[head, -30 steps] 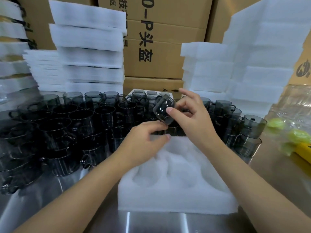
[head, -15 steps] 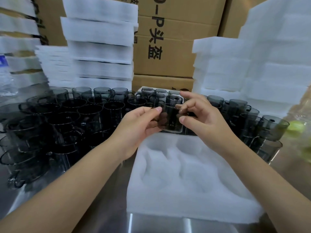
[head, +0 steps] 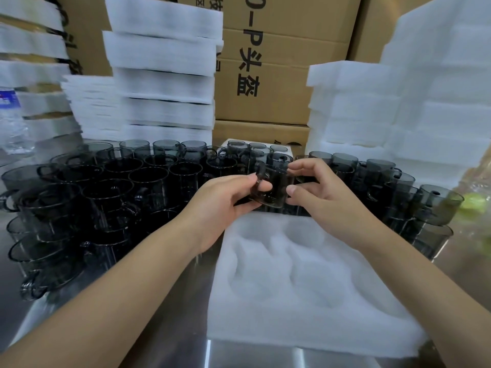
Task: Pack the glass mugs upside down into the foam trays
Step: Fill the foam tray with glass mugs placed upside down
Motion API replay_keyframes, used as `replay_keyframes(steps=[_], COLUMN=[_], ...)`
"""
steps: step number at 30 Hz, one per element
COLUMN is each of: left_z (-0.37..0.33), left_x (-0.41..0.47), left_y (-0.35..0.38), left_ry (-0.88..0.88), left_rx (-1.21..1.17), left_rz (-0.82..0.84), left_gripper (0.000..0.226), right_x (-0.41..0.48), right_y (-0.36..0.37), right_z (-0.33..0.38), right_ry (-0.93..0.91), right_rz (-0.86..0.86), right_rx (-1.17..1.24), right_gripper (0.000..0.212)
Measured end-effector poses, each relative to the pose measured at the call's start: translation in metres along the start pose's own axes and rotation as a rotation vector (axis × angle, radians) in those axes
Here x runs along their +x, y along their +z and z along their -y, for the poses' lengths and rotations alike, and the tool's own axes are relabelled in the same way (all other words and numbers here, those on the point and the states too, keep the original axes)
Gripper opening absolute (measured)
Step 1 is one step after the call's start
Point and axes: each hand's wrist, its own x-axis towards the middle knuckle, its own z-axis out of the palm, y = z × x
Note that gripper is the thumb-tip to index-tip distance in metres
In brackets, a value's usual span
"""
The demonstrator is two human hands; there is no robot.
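A smoky grey glass mug (head: 273, 188) hangs in the air above the far edge of a white foam tray (head: 305, 322). My left hand (head: 225, 205) pinches its left side, thumb and fingers curled near the handle. My right hand (head: 326, 197) grips its right side with thumb and fingertips. I cannot tell which way up the mug is. The tray's moulded pockets (head: 287, 269) hold nothing. Several more grey mugs (head: 119, 187) stand rim-up on the left, and more mugs (head: 414, 203) crowd the right.
Stacks of white foam trays (head: 162, 75) rise at back left and further foam stacks (head: 398, 107) at back right, with cardboard boxes (head: 265, 75) between them. A foam tray filled with mugs (head: 255, 148) sits behind my hands. A water bottle (head: 10, 120) stands far left. The steel tabletop (head: 159, 328) shows in front.
The right hand tipped the mug from a tilt to level in front of me, and the left hand rose from the foam tray and took hold of its left side.
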Motion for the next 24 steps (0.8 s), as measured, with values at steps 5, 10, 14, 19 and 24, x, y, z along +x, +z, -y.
replay_keyframes(steps=[5,10,14,19,24], left_z=[-0.002,-0.01,-0.017,-0.018,-0.021], left_x=[-0.004,-0.006,-0.008,-0.009,-0.008], left_y=[0.0,-0.007,-0.012,-0.014,-0.019], left_ry=[-0.005,0.057,0.132,0.115,0.095], left_rx=[0.413,0.745,0.936,0.934,0.949], left_rz=[0.008,-0.027,0.095,0.127,0.186], left_gripper=[0.014,0.08,0.072,0.061,0.059], right_x=[-0.003,-0.006,-0.006,-0.005,-0.006], right_y=[0.0,-0.002,-0.002,-0.002,-0.002], right_z=[0.004,0.007,0.006,0.006,0.006], right_ry=[0.002,-0.005,-0.019,-0.007,0.008], right_rz=[0.066,0.199,0.29,0.29,0.312], right_rx=[0.1,0.223,0.207,0.198,0.165], right_gripper=[0.034,0.033,0.032,0.033,0.034])
